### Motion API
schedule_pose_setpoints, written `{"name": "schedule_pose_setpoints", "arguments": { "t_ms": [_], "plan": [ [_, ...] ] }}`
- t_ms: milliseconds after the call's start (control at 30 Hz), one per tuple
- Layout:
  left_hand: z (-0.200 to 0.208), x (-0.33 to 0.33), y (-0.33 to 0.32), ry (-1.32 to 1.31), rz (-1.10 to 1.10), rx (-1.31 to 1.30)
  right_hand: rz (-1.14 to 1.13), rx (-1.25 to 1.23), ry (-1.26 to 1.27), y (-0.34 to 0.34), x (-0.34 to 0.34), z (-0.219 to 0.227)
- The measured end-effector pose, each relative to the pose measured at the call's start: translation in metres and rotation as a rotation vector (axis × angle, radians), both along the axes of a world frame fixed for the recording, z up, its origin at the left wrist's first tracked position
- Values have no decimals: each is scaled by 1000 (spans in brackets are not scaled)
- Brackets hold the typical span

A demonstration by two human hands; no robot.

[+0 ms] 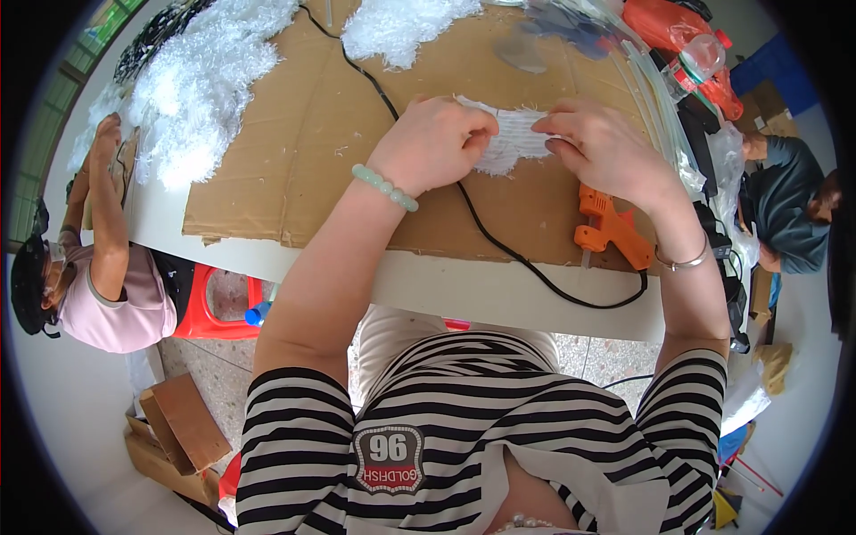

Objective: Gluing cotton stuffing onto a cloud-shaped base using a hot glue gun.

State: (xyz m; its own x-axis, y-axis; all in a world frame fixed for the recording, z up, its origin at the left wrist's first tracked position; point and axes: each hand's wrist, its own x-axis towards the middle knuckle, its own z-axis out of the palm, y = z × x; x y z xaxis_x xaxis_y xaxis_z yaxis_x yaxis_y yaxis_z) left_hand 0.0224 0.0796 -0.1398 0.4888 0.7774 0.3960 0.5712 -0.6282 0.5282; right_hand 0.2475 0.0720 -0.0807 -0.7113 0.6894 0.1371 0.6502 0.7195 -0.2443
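A small piece of white, ribbed fabric [512, 141] with frayed edges is stretched between my two hands over the cardboard sheet [312, 169]. My left hand [432, 144] pinches its left edge, fingers curled in. At the opposite edge, the thumb and fingers of my right hand [604, 150] are closed on the fabric. Just below my right hand lies an orange glue gun [611, 230], nozzle toward me. Its black cord [499, 245] loops along the table's near side, passes under my left hand and runs to the far edge.
Fluffy piles of white shredded strands [209, 85] cover the far left, with another pile [401, 31] at the back. Clear strips [642, 80], a plastic bottle [700, 61] and a red bag [664, 25] lie far right. One person [116, 294] sits left, another [785, 205] right.
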Motion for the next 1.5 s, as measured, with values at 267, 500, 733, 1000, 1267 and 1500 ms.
{"name": "schedule_pose_setpoints", "arguments": {
  "t_ms": [267, 500, 733, 1000, 1267, 1500],
  "plan": [
    [-3, 21, -28, 307, -34, 440, -63, 155, -62, 2, 12, -23],
    [3, 25, -31, 412, -53, 400, -105, 69, 4, 6, 23, -26],
    [7, 26, -29, 375, -19, 344, -66, 91, 189, 16, 28, -20],
    [8, 26, -29, 274, -13, 330, 95, 158, -14, 52, -13, -24],
    [7, 21, -31, 408, 0, 231, 44, 58, -145, 59, -28, -37],
    [9, 23, -30, 314, 3, 286, 1, 49, -116, 66, -17, -42]
  ]
}}
